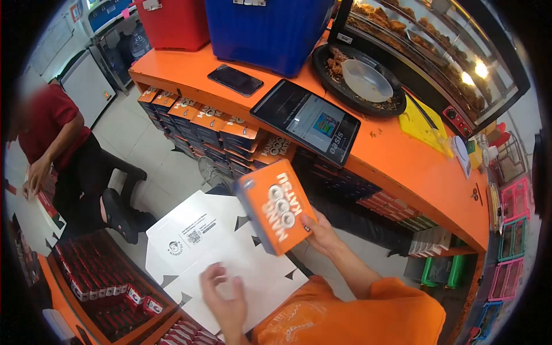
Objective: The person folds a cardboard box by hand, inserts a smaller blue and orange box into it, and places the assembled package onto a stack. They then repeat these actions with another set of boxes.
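Observation:
My right hand (321,232) grips the lower right edge of a folded orange and dark blue box (278,208) with white lettering, holding it up above the lap. Below and left of it, my left hand (225,296) is over a flat, unfolded white carton sheet (213,241); its fingers are apart and slightly curled, with nothing in them. The sheet lies printed side up, with a small logo, a code square and dark notches along its edges.
An orange counter (190,72) carries a phone (236,79), a tablet (306,121), a black tray (394,106) and a blue bin (264,34). Stacked boxes (207,119) fill the shelf below. A seated person (49,123) handles cartons at left. Red boxes (109,282) stand lower left.

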Demonstrator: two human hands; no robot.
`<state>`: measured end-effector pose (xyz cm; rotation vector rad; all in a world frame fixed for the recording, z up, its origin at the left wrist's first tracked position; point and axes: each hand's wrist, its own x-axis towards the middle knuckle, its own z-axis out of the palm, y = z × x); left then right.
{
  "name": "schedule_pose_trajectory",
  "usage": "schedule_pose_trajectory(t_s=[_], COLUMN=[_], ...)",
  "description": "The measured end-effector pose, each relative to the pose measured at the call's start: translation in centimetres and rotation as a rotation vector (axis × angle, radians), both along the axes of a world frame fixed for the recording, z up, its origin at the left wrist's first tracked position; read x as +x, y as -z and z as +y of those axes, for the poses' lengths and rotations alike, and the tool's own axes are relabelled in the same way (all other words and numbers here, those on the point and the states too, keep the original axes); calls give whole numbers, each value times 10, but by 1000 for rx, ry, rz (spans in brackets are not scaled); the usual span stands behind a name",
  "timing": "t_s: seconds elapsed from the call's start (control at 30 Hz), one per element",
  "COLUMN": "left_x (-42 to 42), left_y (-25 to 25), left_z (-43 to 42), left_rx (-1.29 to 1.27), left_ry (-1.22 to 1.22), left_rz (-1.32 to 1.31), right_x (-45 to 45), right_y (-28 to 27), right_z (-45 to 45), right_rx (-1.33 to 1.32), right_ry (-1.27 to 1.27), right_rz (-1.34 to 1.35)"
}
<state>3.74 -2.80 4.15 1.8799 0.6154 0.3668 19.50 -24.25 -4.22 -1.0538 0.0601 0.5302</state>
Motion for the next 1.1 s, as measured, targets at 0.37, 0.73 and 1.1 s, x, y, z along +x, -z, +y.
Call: schedule_pose_trajectory(t_s=[0.37,0.73,1.1], left_x=[56,58,35], left_y=[29,20,23], left_z=[-70,-57,-43], left_rx=[524,549,226], left_ry=[108,0,96], left_rz=[203,311,122], right_x=[88,119,-17], right_y=[68,73,50], right_z=[10,26,13], right_rx=[-205,-1056,-117], right_ry=[354,393,-844], right_rz=[94,-561,-209])
